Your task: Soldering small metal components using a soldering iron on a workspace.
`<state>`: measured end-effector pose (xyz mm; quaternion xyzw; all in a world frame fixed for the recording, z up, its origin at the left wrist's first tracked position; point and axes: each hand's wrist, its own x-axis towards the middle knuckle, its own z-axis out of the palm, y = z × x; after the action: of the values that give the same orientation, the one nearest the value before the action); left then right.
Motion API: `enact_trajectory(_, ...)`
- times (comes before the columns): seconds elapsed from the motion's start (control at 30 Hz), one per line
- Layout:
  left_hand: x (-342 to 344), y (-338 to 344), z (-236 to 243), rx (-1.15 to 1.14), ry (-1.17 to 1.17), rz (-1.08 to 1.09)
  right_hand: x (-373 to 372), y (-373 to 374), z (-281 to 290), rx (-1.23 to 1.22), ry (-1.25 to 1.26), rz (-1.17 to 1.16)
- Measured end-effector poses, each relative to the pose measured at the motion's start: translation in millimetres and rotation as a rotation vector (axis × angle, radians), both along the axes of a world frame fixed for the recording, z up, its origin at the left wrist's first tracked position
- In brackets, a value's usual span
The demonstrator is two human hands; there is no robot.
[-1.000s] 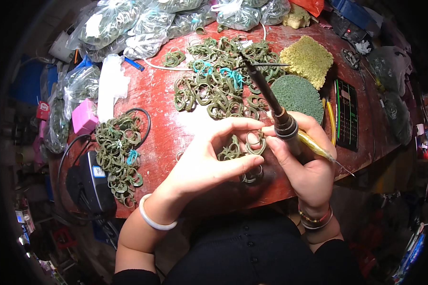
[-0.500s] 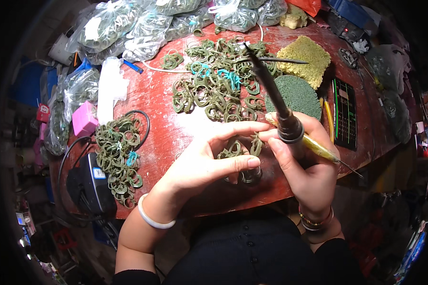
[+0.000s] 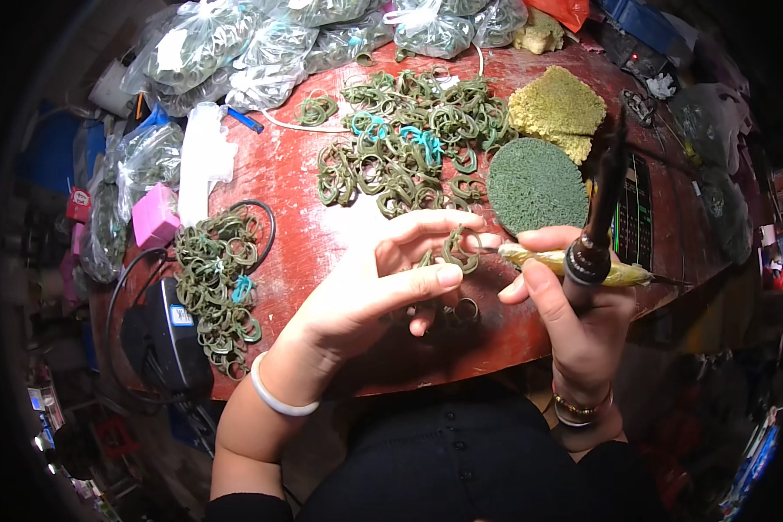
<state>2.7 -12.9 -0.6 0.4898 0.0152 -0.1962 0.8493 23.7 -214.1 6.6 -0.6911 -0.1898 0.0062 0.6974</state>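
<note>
A small green ring piece (image 3: 458, 250), waxy in look, is pinched by my left hand (image 3: 344, 300) above the near table edge. More rings show partly between and below its fingers. Gripped in my right hand (image 3: 587, 326) is a thin metal-tipped tool with a yellow wrapped handle (image 3: 626, 273), its tip at the held ring. The same hand also holds a dark soldering-iron-like pen (image 3: 604, 204), which points up and away. Beyond my hands lies a large heap of green rings (image 3: 391, 157), a few turquoise ones among them.
A round green pad (image 3: 538, 187) and yellow sponge (image 3: 557, 104) lie right of the heap, near a black calculator (image 3: 633, 213). At left are another ring pile (image 3: 217, 287), a black corded box (image 3: 161, 326) and a pink block (image 3: 156, 216). Filled plastic bags (image 3: 278, 52) line the back.
The dark pen has swung to the right, off the heap and sponge. The yellow-handled tool has levelled, its tip now at the ring in my left hand.
</note>
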Motion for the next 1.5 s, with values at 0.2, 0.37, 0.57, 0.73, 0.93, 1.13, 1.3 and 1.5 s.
enact_trajectory(0.2,1.9,-1.2,4.1,-0.009,-0.003,-0.010,-2.9,4.7,-1.3,-0.023,-0.054,-0.133)
enact_trajectory(0.37,1.6,8.3,-2.2,-0.109,0.028,-0.040,-0.3,6.5,-5.8,-0.030,-0.058,-0.138)
enact_trajectory(0.57,2.2,5.1,-3.5,-0.071,0.040,0.109,42.1,10.5,-10.1,-0.271,-0.243,-0.139)
enact_trajectory(0.73,1.3,10.9,-8.9,-0.170,0.103,0.052,62.2,20.3,-0.9,-0.630,-0.406,0.061)
enact_trajectory(0.93,1.8,10.6,-11.7,-0.131,0.084,0.023,75.6,26.5,-15.7,-0.533,-0.605,0.070)
enact_trajectory(1.13,1.4,9.2,-10.3,-0.079,0.116,0.087,63.7,20.7,-0.4,-0.297,-0.236,0.110)
enact_trajectory(1.3,0.6,6.2,-7.4,-0.086,0.144,0.105,42.8,17.1,13.2,-0.090,0.151,0.191)
enact_trajectory(1.5,1.8,5.4,-9.1,-0.029,0.084,-0.022,37.6,14.9,12.5,-0.050,0.276,0.285)
